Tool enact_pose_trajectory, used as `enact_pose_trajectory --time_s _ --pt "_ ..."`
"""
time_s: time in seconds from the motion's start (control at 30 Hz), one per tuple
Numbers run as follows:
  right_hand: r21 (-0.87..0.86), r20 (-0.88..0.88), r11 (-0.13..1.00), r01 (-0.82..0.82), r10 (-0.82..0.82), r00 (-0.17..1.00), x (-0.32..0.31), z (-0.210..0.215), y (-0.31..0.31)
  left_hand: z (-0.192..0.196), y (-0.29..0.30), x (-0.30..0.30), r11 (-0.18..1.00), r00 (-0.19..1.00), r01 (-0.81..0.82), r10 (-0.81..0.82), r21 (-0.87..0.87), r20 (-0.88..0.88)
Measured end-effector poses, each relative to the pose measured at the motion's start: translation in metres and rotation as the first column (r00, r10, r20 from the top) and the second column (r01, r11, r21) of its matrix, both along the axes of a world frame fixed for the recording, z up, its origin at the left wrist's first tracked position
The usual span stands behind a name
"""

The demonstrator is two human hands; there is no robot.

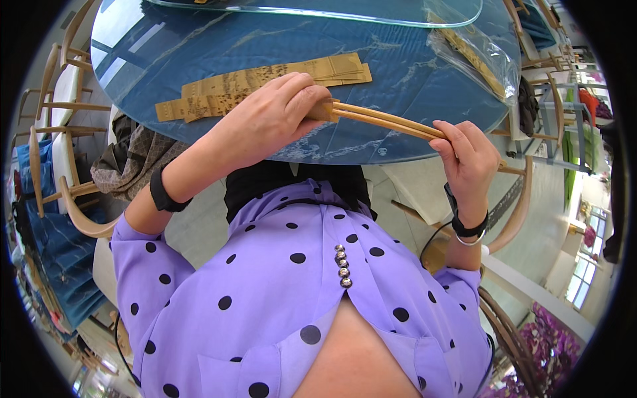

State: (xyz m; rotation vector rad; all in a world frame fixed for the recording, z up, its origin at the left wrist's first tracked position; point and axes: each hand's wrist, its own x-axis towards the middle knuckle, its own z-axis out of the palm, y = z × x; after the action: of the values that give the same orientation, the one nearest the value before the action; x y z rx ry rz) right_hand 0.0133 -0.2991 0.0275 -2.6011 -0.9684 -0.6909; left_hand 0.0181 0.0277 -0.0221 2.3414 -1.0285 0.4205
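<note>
Tan wooden chopsticks point(385, 121), a long slim pair lying side by side, are held level just over the near edge of the round blue glass-topped table point(265, 46). The left hand point(265, 119) is curled shut around one end of the pair, where a tan paper sleeve point(323, 110) is pinched under the fingers. The right hand point(468, 162) closes its fingers around the other end. On the table beyond the left hand lie flat tan paper sleeves point(265, 83), and a clear plastic bag point(478, 50) sits toward the table's right edge.
</note>
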Motion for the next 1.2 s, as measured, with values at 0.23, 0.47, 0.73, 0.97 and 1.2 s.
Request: enact_pose_trajectory --time_s 0.23,0.47,0.73,0.97,1.2 --pt "-0.117 0.163 0.993 0.021 -0.002 0.987 -0.006 -0.003 0.001 0.001 -0.001 0.001 1.000 1.000 0.009 -0.009 -0.005 0.002" --pt "-0.084 0.133 0.996 -0.019 0.030 0.991 -0.002 -0.003 0.002 0.002 -0.001 0.000 1.000 0.999 0.021 -0.021 -0.002 -0.042" --pt "0.446 -0.808 0.804 0.393 0.173 0.563 -0.013 0.008 0.035 0.011 -0.015 -0.003 0.995 0.984 0.103 -0.105 -0.020 -0.146" --pt "0.556 -0.821 0.770 0.313 0.452 0.348 0.000 -0.006 0.063 0.011 -0.031 -0.005 0.983 0.977 0.177 -0.182 -0.050 -0.108" --pt "0.542 -0.838 0.769 0.340 0.461 0.293 0.003 -0.011 0.061 0.008 -0.029 -0.004 0.992 0.990 0.128 -0.128 0.001 -0.055"
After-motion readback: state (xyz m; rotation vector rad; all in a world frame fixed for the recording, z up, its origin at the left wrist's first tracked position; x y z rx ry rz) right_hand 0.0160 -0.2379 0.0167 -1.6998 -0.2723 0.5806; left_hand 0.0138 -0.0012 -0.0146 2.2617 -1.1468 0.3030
